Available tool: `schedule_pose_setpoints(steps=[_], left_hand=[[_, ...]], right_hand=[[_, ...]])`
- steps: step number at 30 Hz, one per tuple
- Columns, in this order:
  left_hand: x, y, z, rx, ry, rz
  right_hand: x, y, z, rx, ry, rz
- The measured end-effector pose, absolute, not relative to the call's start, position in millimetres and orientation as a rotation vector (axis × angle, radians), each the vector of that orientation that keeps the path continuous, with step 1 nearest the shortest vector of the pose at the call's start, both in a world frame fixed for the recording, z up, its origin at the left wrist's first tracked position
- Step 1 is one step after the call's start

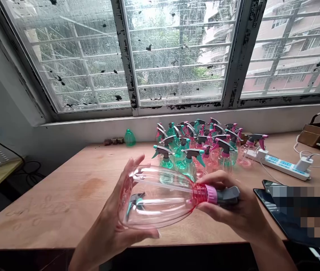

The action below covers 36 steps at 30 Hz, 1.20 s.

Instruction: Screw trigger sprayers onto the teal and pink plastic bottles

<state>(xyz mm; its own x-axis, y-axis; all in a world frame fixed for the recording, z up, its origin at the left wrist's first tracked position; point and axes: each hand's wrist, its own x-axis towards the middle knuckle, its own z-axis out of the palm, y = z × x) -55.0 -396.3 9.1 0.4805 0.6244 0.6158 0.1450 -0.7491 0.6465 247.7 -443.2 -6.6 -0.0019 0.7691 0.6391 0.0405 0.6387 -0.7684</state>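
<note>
A clear pink spray bottle lies sideways between my hands above the table's front part. My left hand is wrapped round its base, the thumb along the underside. My right hand grips the neck, by the pink collar and the dark grey spray head. A thin dip tube runs inside the bottle from the neck. Through the clear wall shows a teal and grey spray head, apparently on the table behind. The trigger is mostly hidden by my right hand.
Behind stand several green and pink spray bottles in a cluster. A headless green bottle and small brown blocks are by the wall. To the right lie a power strip, dark phones or tablets and a brown bag.
</note>
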Motion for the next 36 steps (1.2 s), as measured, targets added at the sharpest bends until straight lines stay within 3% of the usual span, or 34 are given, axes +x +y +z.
schedule_pose_setpoints(steps=[6,11,21,28,36], left_hand=[[-55.7,-391.9,0.4,2.316,0.669,1.343],[-54.5,-393.1,7.1,2.176,0.616,1.295],[-74.9,-400.0,17.3,2.464,0.633,1.271],[-73.8,-400.5,22.3,2.307,0.671,1.221],[-77.6,-396.8,13.1,2.423,0.642,1.239]], right_hand=[[246.6,-446.2,-5.4,-0.754,-1.409,0.72],[246.0,-445.4,-3.2,-0.772,-1.42,0.601],[248.5,-446.1,-3.0,-0.744,-1.422,0.671],[245.1,-446.5,-4.0,-0.79,-1.472,0.618],[248.4,-448.6,-1.2,-0.79,-1.392,0.775]])
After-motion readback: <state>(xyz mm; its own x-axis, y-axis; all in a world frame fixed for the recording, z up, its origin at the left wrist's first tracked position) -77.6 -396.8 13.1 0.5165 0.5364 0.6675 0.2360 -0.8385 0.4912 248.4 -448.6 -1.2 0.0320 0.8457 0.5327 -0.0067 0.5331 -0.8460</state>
